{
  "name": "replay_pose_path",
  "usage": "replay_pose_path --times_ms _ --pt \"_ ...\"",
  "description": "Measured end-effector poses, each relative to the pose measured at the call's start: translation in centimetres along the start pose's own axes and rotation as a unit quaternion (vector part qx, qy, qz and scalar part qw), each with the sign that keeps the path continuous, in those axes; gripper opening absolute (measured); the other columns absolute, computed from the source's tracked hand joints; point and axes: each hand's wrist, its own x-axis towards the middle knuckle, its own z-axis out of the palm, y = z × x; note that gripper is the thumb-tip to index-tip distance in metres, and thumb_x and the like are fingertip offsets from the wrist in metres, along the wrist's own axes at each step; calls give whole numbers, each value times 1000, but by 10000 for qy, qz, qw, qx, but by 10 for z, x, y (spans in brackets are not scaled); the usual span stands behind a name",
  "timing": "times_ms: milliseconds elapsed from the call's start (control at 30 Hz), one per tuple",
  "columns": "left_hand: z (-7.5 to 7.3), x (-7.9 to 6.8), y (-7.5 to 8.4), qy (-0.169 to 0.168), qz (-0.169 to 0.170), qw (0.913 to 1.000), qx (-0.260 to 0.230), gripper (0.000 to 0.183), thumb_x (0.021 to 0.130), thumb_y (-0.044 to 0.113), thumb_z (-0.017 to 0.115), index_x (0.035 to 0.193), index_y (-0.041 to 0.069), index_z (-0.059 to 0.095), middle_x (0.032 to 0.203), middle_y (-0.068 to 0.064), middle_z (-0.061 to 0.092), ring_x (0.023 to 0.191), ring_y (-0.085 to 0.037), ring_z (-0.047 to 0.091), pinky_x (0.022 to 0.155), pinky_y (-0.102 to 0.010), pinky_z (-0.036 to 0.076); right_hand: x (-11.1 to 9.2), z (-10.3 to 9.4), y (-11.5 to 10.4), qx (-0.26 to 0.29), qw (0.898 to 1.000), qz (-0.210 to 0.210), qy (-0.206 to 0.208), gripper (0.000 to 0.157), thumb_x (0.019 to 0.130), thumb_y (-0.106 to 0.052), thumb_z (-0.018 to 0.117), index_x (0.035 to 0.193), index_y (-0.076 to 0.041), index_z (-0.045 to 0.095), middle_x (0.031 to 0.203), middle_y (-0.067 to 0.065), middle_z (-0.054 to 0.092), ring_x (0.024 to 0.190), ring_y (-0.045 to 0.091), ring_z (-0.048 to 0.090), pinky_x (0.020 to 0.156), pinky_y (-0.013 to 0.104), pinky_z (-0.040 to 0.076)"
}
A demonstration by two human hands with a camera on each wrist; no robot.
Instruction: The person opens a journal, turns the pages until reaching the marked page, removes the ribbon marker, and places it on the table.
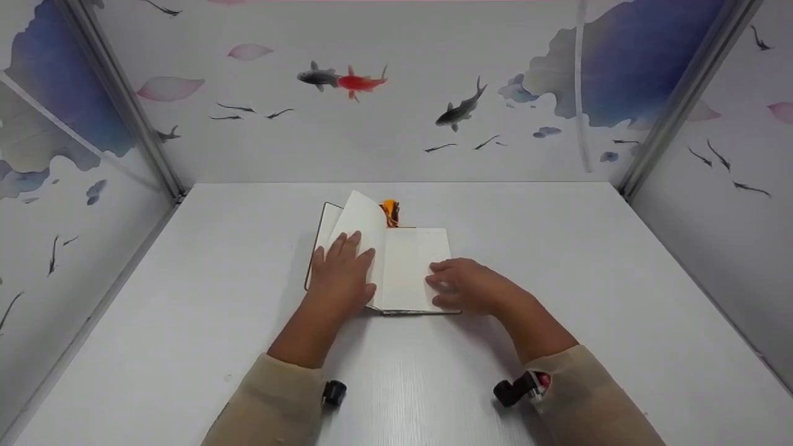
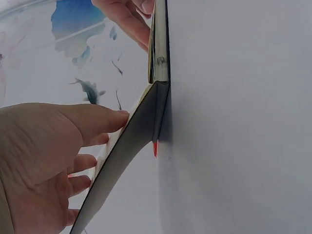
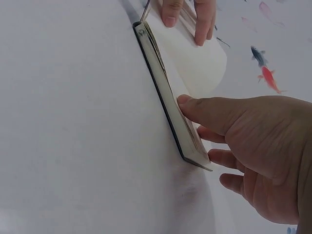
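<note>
A notebook [image 1: 414, 266] with blank cream pages lies open on the white table. My left hand [image 1: 341, 266] rests on its left side, fingers spread over a raised page [image 1: 365, 214]. In the left wrist view the left cover [image 2: 129, 139] slants up off the table, with the thumb at its edge. My right hand [image 1: 471, 286] is at the right page's outer edge, fingers loosely bent. The right wrist view shows that thumb [image 3: 195, 108] touching the right-hand page and the other fingertips along the page's side.
Behind the notebook's top edge is an orange and dark tassel-like bundle [image 1: 390, 212]. White panels printed with fish [image 1: 458, 114] stand at the back and both sides of the table [image 1: 217, 248]. Black devices [image 1: 334, 393] sit at both sleeve cuffs.
</note>
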Motion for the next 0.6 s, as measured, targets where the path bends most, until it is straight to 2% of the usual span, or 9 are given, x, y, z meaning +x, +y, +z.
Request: replay_pose_path --times_ms 167,367,500,600 --pt "2 -1 -4 -298 -184 9992 -200 68 102 43 68 163 20 48 177 -13 32 166 -36 27 132 -69 20 0 -1 -1 -18 10000 64 -22 54 103 -32 72 154 -22 60 170 1 46 162 31 36 132 54 32" --pt "7 -1 -10 -503 -355 9957 -689 75 100 49 70 162 13 47 173 -17 37 162 -38 34 130 -63 30 1 -1 -2 59 10000 37 -45 53 103 -32 72 154 -21 61 170 1 47 162 31 36 132 54 33" --pt "7 -2 -13 -570 -467 9899 -1212 75 98 44 74 164 22 46 175 -16 33 160 -41 35 127 -65 35 2 1 -2 11 10000 -5 -48 52 104 -32 71 154 -21 60 170 0 46 162 30 36 132 53 33" --pt "7 -4 -14 -698 -487 9876 -1321 72 100 43 72 165 29 45 177 -12 30 161 -42 34 126 -68 35 2 2 -1 -48 10000 -42 -42 52 104 -32 71 154 -21 60 170 0 46 162 30 36 132 53 32"
